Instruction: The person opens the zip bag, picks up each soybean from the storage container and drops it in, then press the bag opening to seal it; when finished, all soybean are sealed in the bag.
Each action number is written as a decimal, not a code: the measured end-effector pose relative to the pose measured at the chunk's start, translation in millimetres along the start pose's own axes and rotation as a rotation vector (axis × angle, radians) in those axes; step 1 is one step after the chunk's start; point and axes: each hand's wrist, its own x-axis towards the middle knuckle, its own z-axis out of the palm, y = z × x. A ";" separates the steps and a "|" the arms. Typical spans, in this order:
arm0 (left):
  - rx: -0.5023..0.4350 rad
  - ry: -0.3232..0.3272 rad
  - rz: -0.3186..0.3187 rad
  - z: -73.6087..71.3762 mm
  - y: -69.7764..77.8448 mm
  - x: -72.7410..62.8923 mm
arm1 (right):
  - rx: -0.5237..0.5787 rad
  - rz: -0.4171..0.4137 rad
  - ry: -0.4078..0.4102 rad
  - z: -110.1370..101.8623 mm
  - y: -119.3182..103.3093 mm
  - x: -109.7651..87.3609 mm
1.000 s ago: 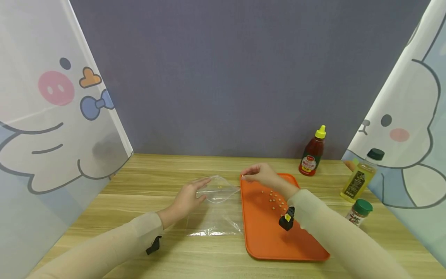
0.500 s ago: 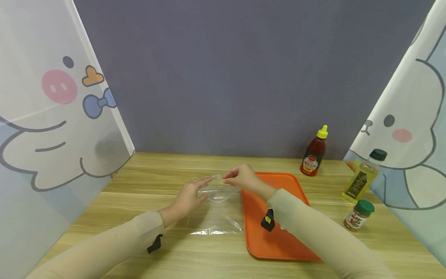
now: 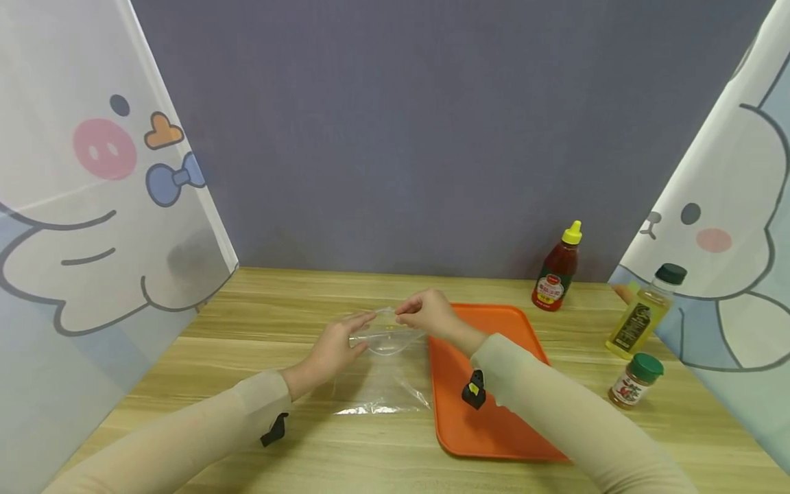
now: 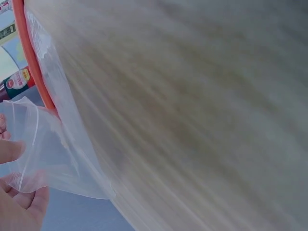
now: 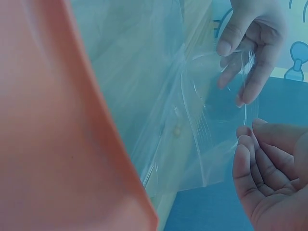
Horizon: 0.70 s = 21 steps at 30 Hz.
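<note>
A clear plastic bag (image 3: pixel 382 384) lies on the table, its mouth raised and spread. My left hand (image 3: pixel 330 351) holds the left side of that mouth, thumb and fingers apart on the bag's plastic, as the right wrist view also shows. Over the mouth's right side is my right hand (image 3: pixel 430 317), thumb against curled fingertips; in the right wrist view nothing shows between them. A small yellowish clump (image 5: pixel 177 129) is seen through the bag there. Under the right forearm lies an orange tray (image 3: pixel 469 432), partly hidden. The small pale beans on it are out of sight behind the arm.
At the back right stands a red sauce bottle (image 3: pixel 555 274) with a yellow cap. Nearer the right wall are an oil bottle (image 3: pixel 638 319) and a green-capped spice jar (image 3: pixel 632 384). A grey panel (image 3: pixel 395 137) closes off the table's back.
My right hand has moved left from over the tray to the bag's mouth. A pale speck between its fingertips earlier is not visible now. The left hand keeps its place on the bag.
</note>
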 end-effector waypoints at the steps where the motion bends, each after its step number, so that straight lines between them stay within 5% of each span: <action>1: 0.000 0.000 0.000 0.0 0.1 0.1 | 0.005 0.001 -0.001 -1.0 0.4 -0.3; 11: -0.038 -0.033 -0.038 -2.1 1.2 -0.1 | 0.054 0.081 0.027 -30.4 11.3 -7.5; 21: -0.058 -0.070 -0.046 -6.1 3.8 0.0 | 0.036 0.129 0.026 -71.0 45.5 -21.2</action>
